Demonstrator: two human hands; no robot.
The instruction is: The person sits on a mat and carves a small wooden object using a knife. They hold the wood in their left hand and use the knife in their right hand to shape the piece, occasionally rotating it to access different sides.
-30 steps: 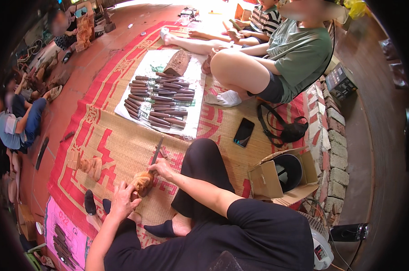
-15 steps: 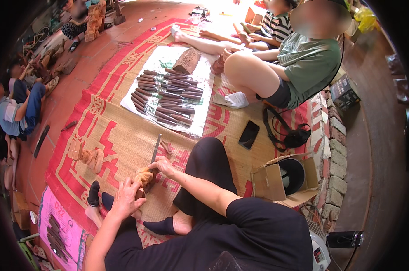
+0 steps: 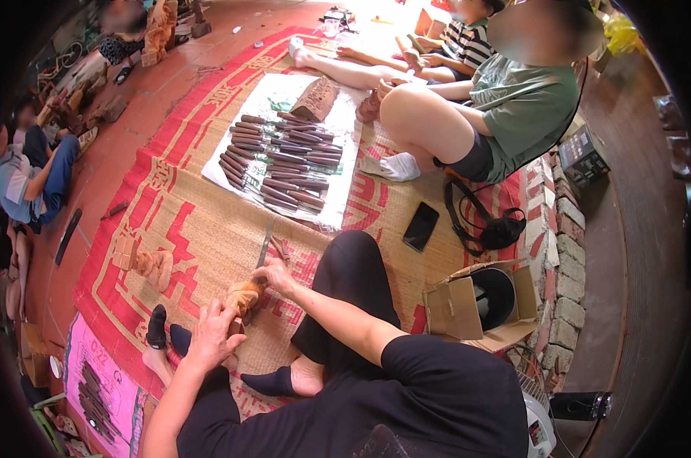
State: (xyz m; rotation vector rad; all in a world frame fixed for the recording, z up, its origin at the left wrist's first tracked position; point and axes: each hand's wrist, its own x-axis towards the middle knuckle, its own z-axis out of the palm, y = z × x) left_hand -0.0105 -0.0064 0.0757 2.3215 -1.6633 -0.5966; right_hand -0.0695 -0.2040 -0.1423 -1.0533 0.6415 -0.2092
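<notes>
Between my hands is a small orange-brown wood carving (image 3: 244, 296), set low over the woven mat in front of my crossed legs. My left hand (image 3: 213, 330) is closed round its near end, fingers curled over the top. At the far end my right hand (image 3: 274, 277) grips a long, narrow, flat metal file (image 3: 266, 243), which points away from me. The file's near part, by the carving, is hidden under my right fingers. A second figure carving (image 3: 154, 267) with a square block base lies on the mat to the left.
Many-handled chisels (image 3: 288, 160) and a wood block (image 3: 315, 100) lie on a white cloth ahead. A phone (image 3: 421, 227), black pouch (image 3: 503, 232) and open carton (image 3: 451, 311) are to the right. A person (image 3: 513, 114) sits at the far right; others sit further off.
My right hand and the file have shifted slightly away from me along the carving. My left hand keeps its hold. The seated person's hand beside the knee has moved a little.
</notes>
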